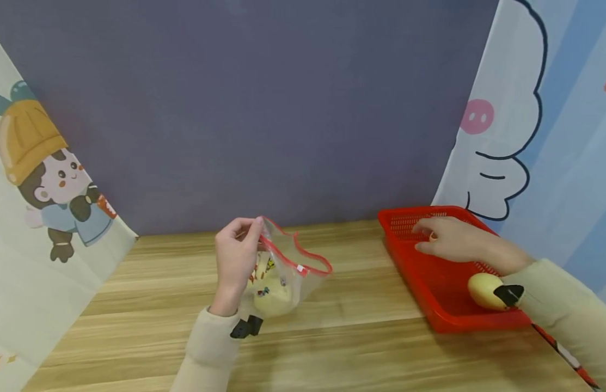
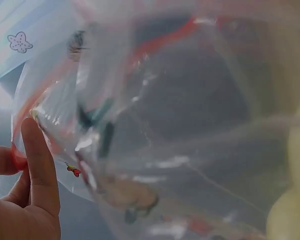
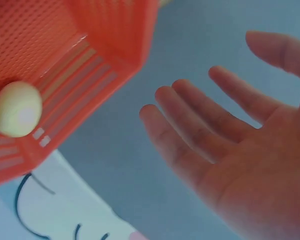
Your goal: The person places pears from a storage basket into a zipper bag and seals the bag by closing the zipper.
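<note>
My left hand (image 1: 248, 233) pinches the red-edged rim of a clear zip bag (image 1: 289, 275) and holds it up over the wooden table (image 1: 361, 337). The bag's mouth gapes toward the right, and pale yellow pieces (image 1: 273, 299) lie in its bottom. In the left wrist view my fingers (image 2: 37, 165) grip the bag's film (image 2: 165, 125) from the left. My right hand (image 1: 430, 239) is over the far part of a red mesh basket (image 1: 430, 296) with its fingers straight and spread (image 3: 215, 135), holding nothing. A pale yellow rounded thing (image 1: 484, 290) lies in the basket near my right wrist, and the right wrist view shows a pale rounded thing (image 3: 17, 109) on the basket's floor.
A dark grey backdrop (image 1: 263, 109) stands behind the table. Cartoon-printed cloths hang at the left (image 1: 43, 179) and right (image 1: 528, 120). The basket sits at the table's right side.
</note>
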Motion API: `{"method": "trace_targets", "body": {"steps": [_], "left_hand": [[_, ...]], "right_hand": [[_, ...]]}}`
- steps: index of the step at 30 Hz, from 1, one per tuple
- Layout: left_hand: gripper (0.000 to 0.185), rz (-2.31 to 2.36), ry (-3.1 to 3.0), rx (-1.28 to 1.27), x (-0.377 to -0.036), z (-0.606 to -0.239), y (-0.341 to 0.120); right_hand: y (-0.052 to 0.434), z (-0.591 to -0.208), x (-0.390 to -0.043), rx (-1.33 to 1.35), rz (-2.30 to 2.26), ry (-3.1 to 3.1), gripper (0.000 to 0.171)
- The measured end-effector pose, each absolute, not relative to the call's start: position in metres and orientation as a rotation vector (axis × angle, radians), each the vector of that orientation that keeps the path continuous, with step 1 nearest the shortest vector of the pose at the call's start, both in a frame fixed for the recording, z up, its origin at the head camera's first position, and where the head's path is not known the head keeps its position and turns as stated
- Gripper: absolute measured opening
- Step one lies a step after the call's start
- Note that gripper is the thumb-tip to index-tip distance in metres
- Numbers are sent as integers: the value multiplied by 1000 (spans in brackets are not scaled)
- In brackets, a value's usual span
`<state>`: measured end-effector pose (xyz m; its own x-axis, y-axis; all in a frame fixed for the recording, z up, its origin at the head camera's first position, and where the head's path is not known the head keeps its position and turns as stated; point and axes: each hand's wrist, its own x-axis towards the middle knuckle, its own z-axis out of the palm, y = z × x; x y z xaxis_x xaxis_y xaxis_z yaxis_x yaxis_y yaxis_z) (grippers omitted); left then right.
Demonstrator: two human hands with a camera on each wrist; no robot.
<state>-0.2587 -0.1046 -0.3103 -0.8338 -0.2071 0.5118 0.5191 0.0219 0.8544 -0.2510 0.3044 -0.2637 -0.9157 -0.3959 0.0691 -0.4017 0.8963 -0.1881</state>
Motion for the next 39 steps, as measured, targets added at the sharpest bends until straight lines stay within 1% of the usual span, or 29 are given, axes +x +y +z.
{"method": "trace_targets", "body": {"steps": [6, 10, 17, 20, 23, 35, 39], "left_hand": [[21, -1868, -1823, -314, -263, -314, -104], [21, -1865, -1834, -303, -265, -315, -103], [21, -1859, -1847, -307, -266, -316, -102], [22, -1857, -1847, -319, -266, -317, -102], [22, -1865, -1842, -325, -266, -318, -101], [20, -1876, -1846, -327, -267, -319, -100], [21, -1889, -1846, -350, -267, -319, -100]], "right_hand": [[327, -271, -253, 555, 311, -3065, 50], [338, -276, -253, 502, 342, -3054, 59], [348, -282, -258, 426, 378, -3057, 84], [351, -284, -263, 404, 390, -3072, 90], [354, -285, -267, 391, 404, -3084, 93], [364, -293, -293, 310, 452, -3084, 94], [370, -294, -302, 262, 517, -3104, 97]]}}
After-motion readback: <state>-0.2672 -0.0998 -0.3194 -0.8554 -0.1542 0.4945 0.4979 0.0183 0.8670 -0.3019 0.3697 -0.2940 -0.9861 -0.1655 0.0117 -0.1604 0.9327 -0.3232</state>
